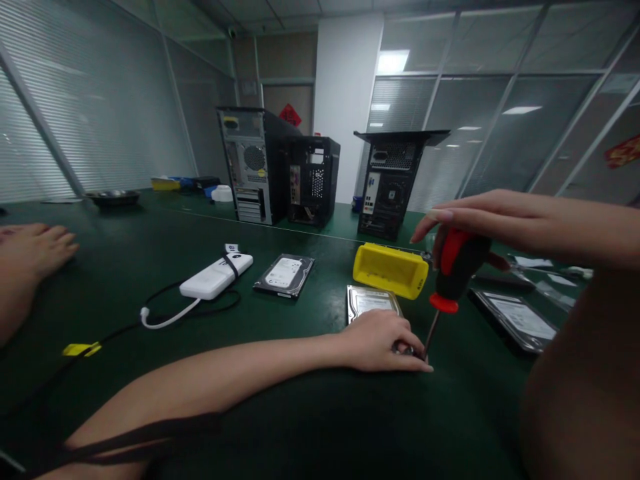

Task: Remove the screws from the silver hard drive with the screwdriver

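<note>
My right hand (465, 230) is wrapped round the red and black handle of a screwdriver (457, 270), whose shaft slants down to the left. Its tip reaches the fingertips of my left hand (387, 340), low over the green table. Between the thumb and fingers of that hand sits a small dark metal part (406, 349), mostly hidden. Just behind the left hand lies a silver hard drive (373, 300), partly covered by it. A yellow open box (390, 270) rests on its side behind the drive.
Another hard drive (285, 275) and a white power bank (217, 275) with cables lie left of centre. A third drive (515, 319) is at right. Computer cases (263, 163) stand at the back. Another person's hand (37, 253) rests at far left.
</note>
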Motion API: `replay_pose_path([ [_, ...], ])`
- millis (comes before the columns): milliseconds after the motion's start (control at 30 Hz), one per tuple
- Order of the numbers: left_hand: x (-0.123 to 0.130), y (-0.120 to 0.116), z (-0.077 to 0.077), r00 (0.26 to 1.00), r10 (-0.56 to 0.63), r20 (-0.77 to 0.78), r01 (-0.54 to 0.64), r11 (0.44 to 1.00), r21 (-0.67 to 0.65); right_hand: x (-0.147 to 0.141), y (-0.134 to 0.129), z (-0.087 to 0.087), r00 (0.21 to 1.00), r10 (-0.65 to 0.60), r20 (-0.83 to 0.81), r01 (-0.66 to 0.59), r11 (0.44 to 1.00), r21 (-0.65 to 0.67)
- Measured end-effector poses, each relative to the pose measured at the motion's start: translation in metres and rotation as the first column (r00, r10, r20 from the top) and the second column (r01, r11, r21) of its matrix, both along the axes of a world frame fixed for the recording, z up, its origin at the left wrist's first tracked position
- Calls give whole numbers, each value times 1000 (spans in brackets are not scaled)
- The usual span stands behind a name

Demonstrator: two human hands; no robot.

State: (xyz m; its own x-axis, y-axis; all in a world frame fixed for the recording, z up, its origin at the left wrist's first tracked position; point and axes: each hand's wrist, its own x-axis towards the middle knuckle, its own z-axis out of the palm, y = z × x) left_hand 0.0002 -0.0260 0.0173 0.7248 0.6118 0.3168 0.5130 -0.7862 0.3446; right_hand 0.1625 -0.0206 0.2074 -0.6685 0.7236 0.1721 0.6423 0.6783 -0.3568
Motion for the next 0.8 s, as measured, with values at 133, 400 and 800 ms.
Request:
replay_pose_path([
  [133,-1,2,-3,1000,-11,16,10,1000,19,-11,-3,0,990,-75,120,86,992,-94],
  [400,1,1,-1,1000,0,-2,0,999,32,-14,7,-2,995,-16,100,27,993,-112],
  [800,2,1,-3,1000,18,-4,-18,999,45,4,4,-2,996,43,79,-37,996,-83],
])
